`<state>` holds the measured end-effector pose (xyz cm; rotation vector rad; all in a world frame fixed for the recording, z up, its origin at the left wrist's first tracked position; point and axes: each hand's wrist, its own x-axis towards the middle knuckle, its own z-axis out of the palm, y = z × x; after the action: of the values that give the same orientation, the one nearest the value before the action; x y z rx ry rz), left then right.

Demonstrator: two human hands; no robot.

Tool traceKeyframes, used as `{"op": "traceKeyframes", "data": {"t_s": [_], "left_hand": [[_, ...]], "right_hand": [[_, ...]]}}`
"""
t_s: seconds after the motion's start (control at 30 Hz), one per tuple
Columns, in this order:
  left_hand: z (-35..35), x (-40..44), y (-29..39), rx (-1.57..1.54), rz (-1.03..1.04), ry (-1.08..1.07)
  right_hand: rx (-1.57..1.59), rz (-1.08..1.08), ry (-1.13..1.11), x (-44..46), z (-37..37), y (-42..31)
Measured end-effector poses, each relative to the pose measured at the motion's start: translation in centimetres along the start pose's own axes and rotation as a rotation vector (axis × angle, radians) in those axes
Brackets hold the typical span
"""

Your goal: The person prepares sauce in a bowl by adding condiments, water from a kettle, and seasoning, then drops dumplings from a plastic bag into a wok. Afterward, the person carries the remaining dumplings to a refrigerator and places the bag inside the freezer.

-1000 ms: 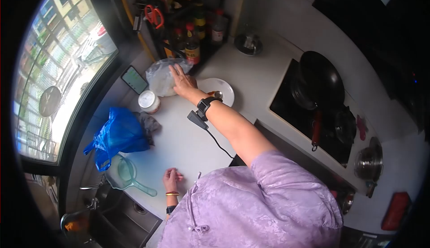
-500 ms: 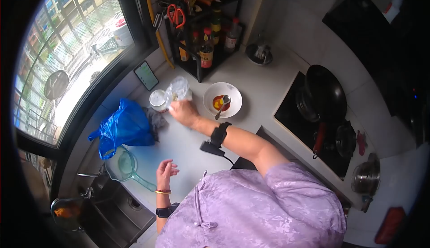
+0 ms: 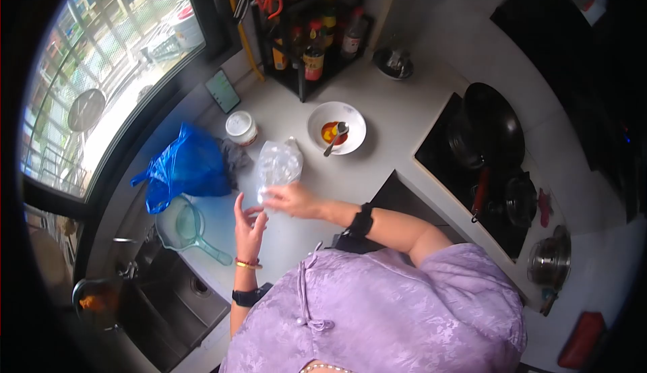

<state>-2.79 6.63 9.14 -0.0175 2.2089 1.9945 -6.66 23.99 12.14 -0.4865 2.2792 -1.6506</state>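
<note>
My right hand (image 3: 291, 200) pinches the near end of a clear plastic bag (image 3: 280, 163), which lies over the white counter (image 3: 222, 228). Just left of it, my left hand (image 3: 249, 228) is raised with fingers apart and holds nothing. Beyond the bag, a white bowl (image 3: 356, 118) holds red-brown sauce with something yellow, and a spoon (image 3: 336, 138) rests in it. A white lidded tub (image 3: 240, 128) stands behind the bag to the left. What the bag contains is not clear.
A blue plastic bag (image 3: 185, 174) and a green strainer (image 3: 182, 228) are at the left, above the sink (image 3: 168, 302). A phone (image 3: 222, 90) leans by the window. Bottles fill a black rack (image 3: 302, 86) behind. A wok (image 3: 495, 127) sits on the hob at the right.
My right hand has drawn the clear bag back from beside the rack and tub towards me. My left hand has risen towards it, its fingers spreading. The bowl has come into full view.
</note>
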Motion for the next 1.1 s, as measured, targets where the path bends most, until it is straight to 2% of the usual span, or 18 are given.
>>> {"op": "traceKeyframes", "data": {"t_s": [0.03,0.1,0.13,0.2,0.23,0.3,0.37,0.43,0.53,0.57,0.63,0.67,0.73,0.77,0.83,0.87,0.97,1.1], "left_hand": [[0.3,0.1,0.3,0.006,-0.010,0.011],[1.1,0.6,0.9,0.230,0.162,0.038],[1.7,0.9,1.6,0.234,0.158,0.042],[2.5,1.5,3.1,0.270,0.244,0.043],[2.3,2.2,2.9,0.274,0.240,0.046],[2.0,3.9,1.8,0.532,0.290,0.074],[1.3,5.1,0.4,0.258,0.218,0.191],[-0.2,5.2,1.1,0.116,0.212,0.249],[-2.2,4.2,1.6,0.075,0.203,0.317],[-2.8,3.9,1.4,0.076,0.211,0.324],[-4.0,3.3,1.1,0.073,0.235,0.411],[-4.6,2.9,1.2,0.069,0.231,0.432],[-5.2,2.3,1.4,0.083,0.201,0.445],[-5.5,1.9,1.4,0.095,0.168,0.452],[-5.4,1.2,1.2,0.110,0.148,0.444],[-4.5,0.5,2.1,0.102,0.154,0.422],[-3.8,-0.8,2.8,0.064,0.141,0.377],[-3.2,-2.7,2.8,0.049,0.185,0.438]], "right_hand": [[0.068,0.080,0.052,-0.8,-1.0,-0.9],[0.261,0.041,0.196,-1.3,-1.8,0.4],[0.265,0.041,0.191,-1.4,-2.2,1.1],[0.285,0.048,0.353,-1.7,-3.0,2.0],[0.290,0.049,0.350,-1.9,-3.5,2.5],[0.171,0.136,0.271,-2.5,-4.6,3.6],[0.171,0.213,0.460,-2.9,-5.5,5.6],[0.175,0.322,0.606,-3.5,-7.6,8.5],[0.239,0.580,0.778,-5.3,-11.0,11.3],[0.068,0.620,0.801,-5.7,-11.7,12.1],[-0.346,0.460,0.779,-5.9,-12.2,14.7],[-0.345,0.454,0.776,-5.9,-12.0,14.5],[-0.669,0.144,0.565,-5.3,-11.5,13.0],[-0.669,0.138,0.564,-4.7,-11.3,12.5],[-1.025,0.098,0.390,-3.3,-10.7,11.6],[-1.029,0.167,0.338,-2.7,-10.4,11.4],[-1.072,0.188,0.268,-1.1,-10.2,12.3],[-1.099,-0.063,0.444,-0.8,-10.3,13.4]]}}
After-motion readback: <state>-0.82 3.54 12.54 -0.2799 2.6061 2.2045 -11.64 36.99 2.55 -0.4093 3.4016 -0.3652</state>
